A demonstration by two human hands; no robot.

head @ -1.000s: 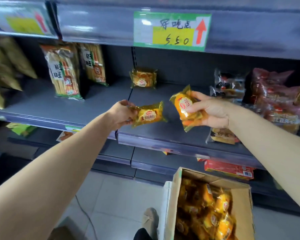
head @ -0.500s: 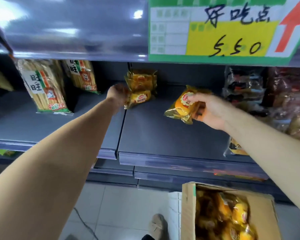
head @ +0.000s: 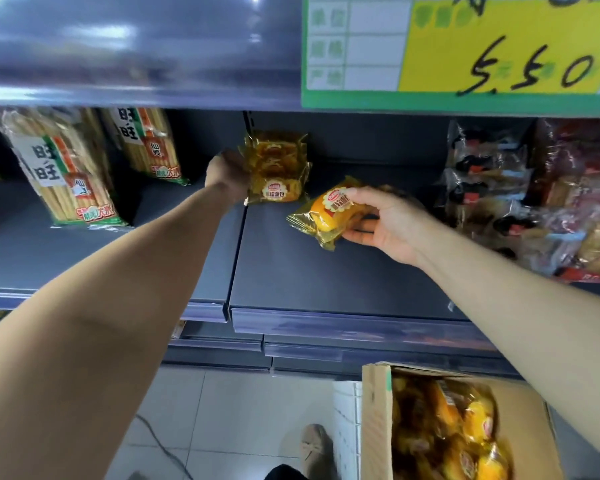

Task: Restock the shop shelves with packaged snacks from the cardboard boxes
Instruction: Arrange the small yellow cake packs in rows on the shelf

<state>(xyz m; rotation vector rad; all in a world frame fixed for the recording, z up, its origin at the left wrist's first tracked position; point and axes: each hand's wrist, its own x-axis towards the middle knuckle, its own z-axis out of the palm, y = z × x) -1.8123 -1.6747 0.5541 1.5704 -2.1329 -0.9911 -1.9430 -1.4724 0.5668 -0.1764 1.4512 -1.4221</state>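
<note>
Two yellow bread packets point(head: 276, 169) stand one on the other at the back of the grey shelf point(head: 326, 271). My left hand point(head: 226, 172) reaches to their left edge and grips the stack's side; which packet it holds is unclear. My right hand point(head: 381, 221) holds another yellow bread packet point(head: 326, 213) just above the shelf, to the right of the stack. An open cardboard box point(head: 376, 420) full of the same packets stands on the floor at the lower right.
Tall rice-cracker bags point(head: 63, 168) lean at the left of the shelf. Dark and red snack packs point(head: 534, 195) crowd its right end. A price sign point(head: 465, 50) hangs on the shelf above. A shoe point(head: 314, 448) and a cable point(head: 163, 445) are on the tiled floor.
My left hand has carried its packet to the back of the shelf and set it against the one there. My right hand moved its packet deeper over the shelf. The camera leaned closer.
</note>
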